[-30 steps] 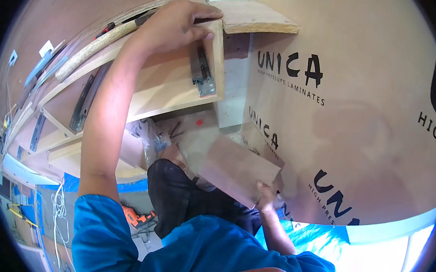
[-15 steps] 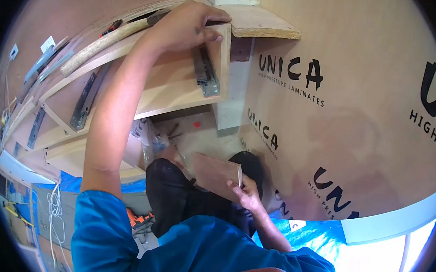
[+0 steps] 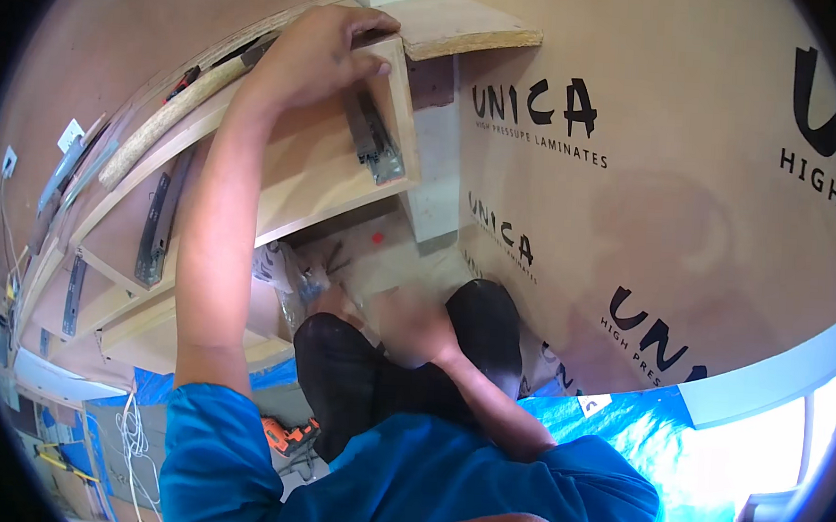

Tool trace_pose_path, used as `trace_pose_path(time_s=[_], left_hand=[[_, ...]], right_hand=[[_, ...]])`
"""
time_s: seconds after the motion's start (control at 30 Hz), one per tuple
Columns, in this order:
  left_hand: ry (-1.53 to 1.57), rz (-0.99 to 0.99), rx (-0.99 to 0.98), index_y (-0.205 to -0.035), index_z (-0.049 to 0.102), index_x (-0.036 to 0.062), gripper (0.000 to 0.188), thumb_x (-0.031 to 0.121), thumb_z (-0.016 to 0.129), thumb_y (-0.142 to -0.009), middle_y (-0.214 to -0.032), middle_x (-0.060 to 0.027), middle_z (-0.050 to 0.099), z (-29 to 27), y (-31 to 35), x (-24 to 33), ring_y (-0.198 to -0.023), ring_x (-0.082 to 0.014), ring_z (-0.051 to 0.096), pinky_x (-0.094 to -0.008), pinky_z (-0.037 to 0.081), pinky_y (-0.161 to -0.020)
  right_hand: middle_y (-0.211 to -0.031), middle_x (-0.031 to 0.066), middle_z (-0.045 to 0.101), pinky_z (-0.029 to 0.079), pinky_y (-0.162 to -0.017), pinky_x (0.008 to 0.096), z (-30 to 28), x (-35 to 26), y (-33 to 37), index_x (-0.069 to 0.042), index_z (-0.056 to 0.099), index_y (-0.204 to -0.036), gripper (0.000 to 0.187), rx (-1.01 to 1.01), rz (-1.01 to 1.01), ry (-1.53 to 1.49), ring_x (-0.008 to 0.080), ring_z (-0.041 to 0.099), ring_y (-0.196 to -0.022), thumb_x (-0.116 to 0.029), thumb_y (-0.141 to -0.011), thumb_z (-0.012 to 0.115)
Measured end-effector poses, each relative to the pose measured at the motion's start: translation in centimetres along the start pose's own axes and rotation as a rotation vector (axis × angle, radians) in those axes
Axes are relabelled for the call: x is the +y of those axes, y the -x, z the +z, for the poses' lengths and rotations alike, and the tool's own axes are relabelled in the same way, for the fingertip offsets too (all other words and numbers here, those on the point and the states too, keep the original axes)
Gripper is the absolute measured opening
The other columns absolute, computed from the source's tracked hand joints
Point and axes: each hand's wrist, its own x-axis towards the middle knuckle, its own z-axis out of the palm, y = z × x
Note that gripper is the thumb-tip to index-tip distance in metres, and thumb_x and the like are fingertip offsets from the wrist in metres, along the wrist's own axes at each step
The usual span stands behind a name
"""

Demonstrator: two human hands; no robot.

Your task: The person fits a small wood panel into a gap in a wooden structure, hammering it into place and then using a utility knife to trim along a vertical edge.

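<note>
My left hand (image 3: 327,56) rests on the top right corner of a pale wooden cabinet (image 3: 299,184), fingers hooked over the upper edge and thumb on the front side. Inside the cabinet, just below that hand, a dark metal drawer slide (image 3: 375,143) is fixed to the side panel. Another slide (image 3: 157,224) sits farther left. Between my knees, my right hand (image 3: 416,325) is smeared by motion, low over the floor. Its fingers cannot be made out, and no board shows clearly in it.
A long pale wooden handle (image 3: 165,130) lies along the cabinet top. A rough-edged board shelf (image 3: 472,32) juts out at the corner. To the right stands a large printed laminate panel (image 3: 580,241). An orange power tool (image 3: 288,436) and white cable (image 3: 133,440) lie at lower left.
My right hand has moved left and forward, down between my knees; the small flat board it held no longer shows clearly. My left hand stays on the cabinet corner. The view has shifted slightly.
</note>
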Motion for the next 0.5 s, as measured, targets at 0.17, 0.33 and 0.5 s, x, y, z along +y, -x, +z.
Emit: trace_pose_path(time_s=[0.17, 0.33, 0.5], left_hand=[[0.09, 0.03, 0.019, -0.126, 0.07, 0.0022, 0.046, 0.016, 0.078, -0.082, -0.116, -0.0209, 0.073, 0.5, -0.4, -0.6, -0.109, -0.0346, 0.07, -0.0395, 0.052, -0.097], [0.01, 0.047, 0.04, -0.124, 0.07, 0.0024, 0.044, 0.016, 0.078, -0.083, -0.113, -0.0225, 0.072, 0.4, 0.1, -0.1, -0.107, -0.0384, 0.069, -0.0426, 0.053, -0.094], [0.001, 0.053, 0.029, -0.124, 0.07, 0.0029, 0.043, 0.017, 0.076, -0.084, -0.112, -0.0229, 0.073, 0.0, 0.5, 0.1, -0.105, -0.0411, 0.068, -0.0453, 0.053, -0.093]], right_hand=[[-0.107, 0.025, 0.07, 0.053, -0.085, 0.0474, -3.9, -7.4, 0.3, -0.004, 0.065, -0.123, 0.037, -0.149, -0.001, 0.194, 0.0432, 0.068, -0.103, -0.027, -0.095, 0.066], [-0.108, 0.0265, 0.07, 0.055, -0.084, 0.0479, -9.8, -16.9, 1.9, -0.002, 0.065, -0.123, 0.036, -0.258, -0.186, 0.449, 0.0436, 0.068, -0.101, -0.021, -0.092, 0.068], [-0.105, 0.0197, 0.075, 0.058, -0.081, 0.042, -17.4, -29.2, 8.9, 0.003, 0.071, -0.111, 0.037, 0.407, -0.613, 0.433, 0.0304, 0.074, -0.093, 0.0, -0.075, 0.078]])
